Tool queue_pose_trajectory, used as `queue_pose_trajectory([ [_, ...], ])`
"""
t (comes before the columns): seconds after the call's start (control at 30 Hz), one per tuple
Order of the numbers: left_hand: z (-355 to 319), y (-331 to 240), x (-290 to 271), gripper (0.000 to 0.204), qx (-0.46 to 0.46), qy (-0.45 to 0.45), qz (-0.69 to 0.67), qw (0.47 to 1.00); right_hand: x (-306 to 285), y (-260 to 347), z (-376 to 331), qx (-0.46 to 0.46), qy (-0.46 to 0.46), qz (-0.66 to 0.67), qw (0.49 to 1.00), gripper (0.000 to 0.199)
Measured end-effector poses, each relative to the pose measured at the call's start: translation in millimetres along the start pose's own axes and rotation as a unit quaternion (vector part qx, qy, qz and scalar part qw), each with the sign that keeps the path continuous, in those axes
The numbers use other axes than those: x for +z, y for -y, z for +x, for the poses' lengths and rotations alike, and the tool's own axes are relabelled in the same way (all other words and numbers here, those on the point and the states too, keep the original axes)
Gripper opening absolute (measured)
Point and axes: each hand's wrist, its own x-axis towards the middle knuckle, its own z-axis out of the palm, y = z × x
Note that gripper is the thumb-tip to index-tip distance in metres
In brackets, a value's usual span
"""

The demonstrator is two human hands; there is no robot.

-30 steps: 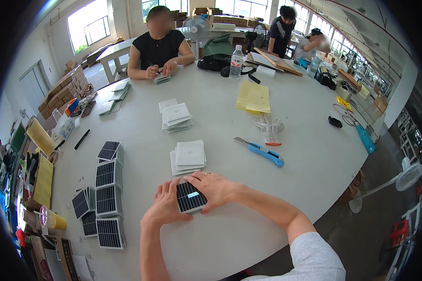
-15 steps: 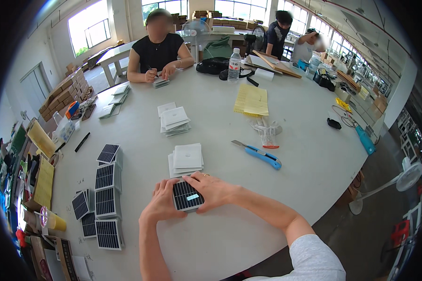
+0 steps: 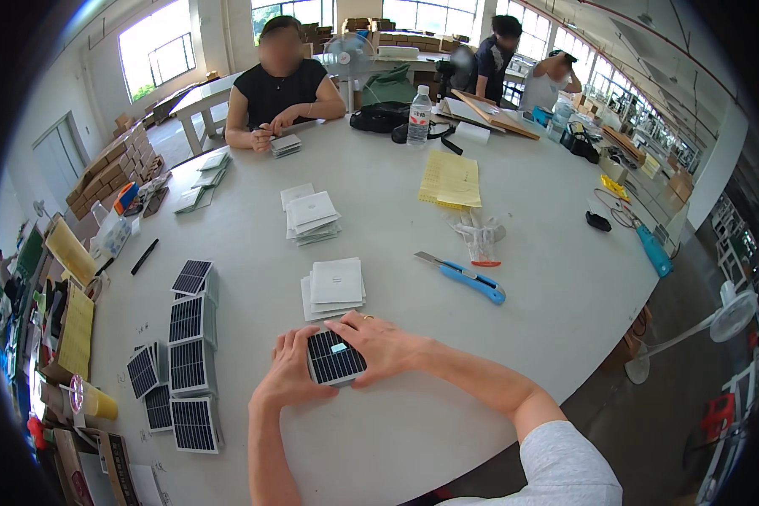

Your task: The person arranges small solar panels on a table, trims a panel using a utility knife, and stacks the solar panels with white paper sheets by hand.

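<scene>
While seven more lie at left, one small solar panel (image 3: pixel 336 357), dark and gridded, sits on the white table (image 3: pixel 531 253), left hand (image 3: pixel 284 374) and right hand (image 3: pixel 379 344) fingers gripping its edges.

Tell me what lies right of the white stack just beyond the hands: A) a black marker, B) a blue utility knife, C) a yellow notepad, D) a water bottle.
B: the blue utility knife lies on the table right of the white stack, beyond both hands holding the solar panel.
</scene>
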Motion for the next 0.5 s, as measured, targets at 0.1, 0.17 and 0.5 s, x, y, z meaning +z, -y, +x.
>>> queue_pose_trajectory([
  [0.1, -1, -2, 1, 0.099, 0.002, 0.000, 0.000, 1.000, 2, -1, -3, -0.002, -0.002, -0.016, 1.000, 0.101],
  [0.17, 0, -4, 4, 0.098, 0.008, -0.001, 0.002, 1.000, 4, -5, -6, -0.003, -0.005, -0.021, 1.000, 0.102],
  [0.5, -6, 4, 9, 0.095, 0.034, -0.024, -0.016, 0.999, 9, -29, 3, -0.114, -0.011, 0.044, 0.992, 0.105],
])
